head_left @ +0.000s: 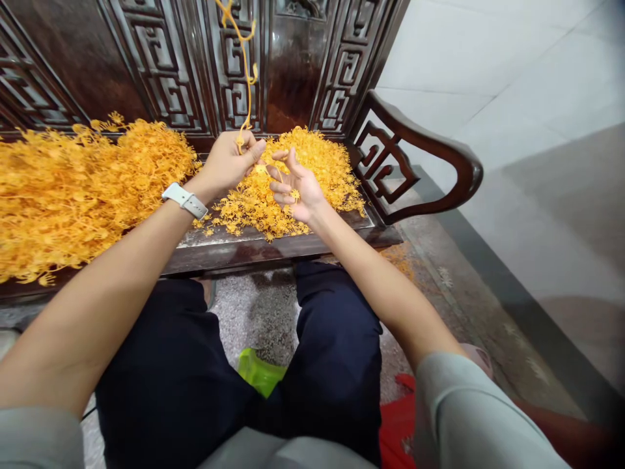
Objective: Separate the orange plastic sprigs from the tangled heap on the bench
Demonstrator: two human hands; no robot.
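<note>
In the head view, the left hand (233, 159), above the wrist watch (184, 199), is pinching an orange strand (247, 78) between thumb and fingers, and the strand is rising past the carved backrest (297, 65). The right hand (300, 189) is facing palm up with loosely curled fingers, a small orange piece (295, 195) lying against them. Both hands are hovering by the smaller orange pile (322, 163) on the dark wooden surface (244, 251); a larger orange pile (92, 189) is spreading to the left.
</note>
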